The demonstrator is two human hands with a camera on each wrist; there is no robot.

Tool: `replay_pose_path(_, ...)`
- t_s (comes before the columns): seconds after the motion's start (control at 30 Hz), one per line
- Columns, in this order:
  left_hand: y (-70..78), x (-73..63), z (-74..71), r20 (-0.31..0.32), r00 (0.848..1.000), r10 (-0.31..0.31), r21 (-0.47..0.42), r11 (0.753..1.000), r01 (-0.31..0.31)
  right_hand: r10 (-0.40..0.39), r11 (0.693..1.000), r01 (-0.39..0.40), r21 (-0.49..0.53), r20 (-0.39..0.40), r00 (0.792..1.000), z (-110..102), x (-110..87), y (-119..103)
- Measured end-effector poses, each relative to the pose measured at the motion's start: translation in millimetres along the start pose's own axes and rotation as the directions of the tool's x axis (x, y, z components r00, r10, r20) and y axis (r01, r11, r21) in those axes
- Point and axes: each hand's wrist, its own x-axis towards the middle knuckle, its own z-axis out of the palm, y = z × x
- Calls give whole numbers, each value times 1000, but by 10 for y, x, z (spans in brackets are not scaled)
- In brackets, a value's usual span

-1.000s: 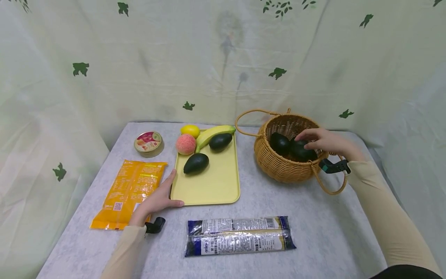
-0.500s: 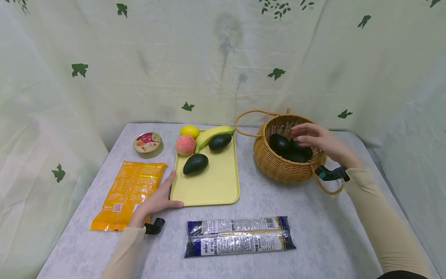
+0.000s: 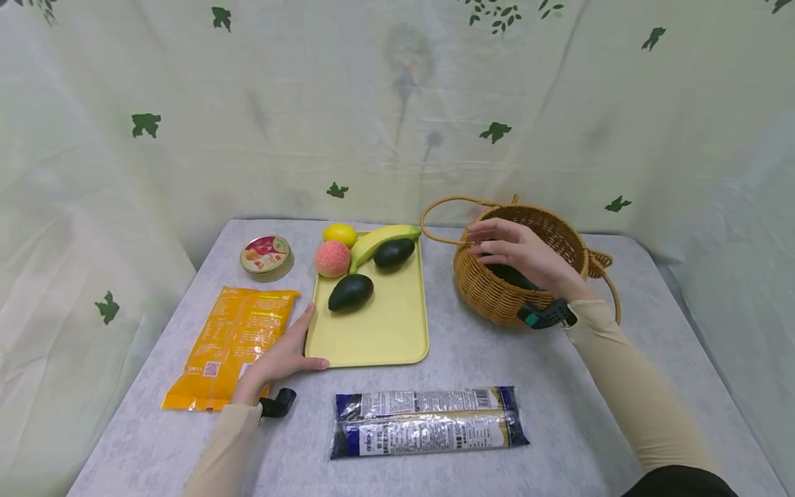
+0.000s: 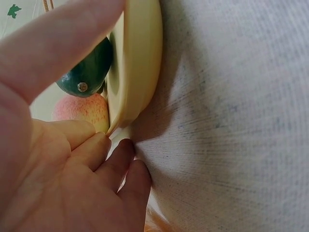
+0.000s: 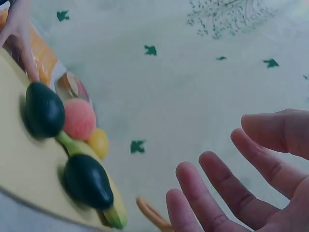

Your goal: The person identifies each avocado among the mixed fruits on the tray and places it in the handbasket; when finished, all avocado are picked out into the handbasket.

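Note:
My left hand (image 3: 279, 359) rests at the near left corner of a yellow tray (image 3: 385, 338), fingers along its left side and thumb at the front edge. The left wrist view shows the fingertips at the tray's rim (image 4: 140, 63). On the tray lie two dark green avocados (image 3: 350, 293), a banana (image 3: 375, 241), a peach (image 3: 332, 258) and a lemon (image 3: 339, 233). Over the wicker basket (image 3: 491, 300) hovers my right hand (image 3: 524, 252), fingers spread and holding nothing. Dark green avocado (image 3: 511, 276) shows beneath it inside the basket, mostly hidden by the hand.
An orange packet (image 3: 232, 345) lies left of the tray, partly behind the left hand. A round tin (image 3: 266, 257) stands at the back left. Along the front lies a long clear-and-blue packet (image 3: 428, 422). The basket's handle loop (image 3: 456, 199) reaches toward the tray.
My right hand has left the avocados in the basket and moved left, to above the basket's left side. The left hand and the tray have stayed in place.

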Motion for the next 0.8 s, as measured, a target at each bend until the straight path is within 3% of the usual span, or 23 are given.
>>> replay_pose_path(0.5,-31,22,18,2,1000,5,-4,1000,-5,-113,984,94,149,124,986,745,614,219)
replay_pose_path(0.8,-40,16,23,1,1000,4,-3,1000,-4,-107,977,81,197,126,986,1013,895,389)
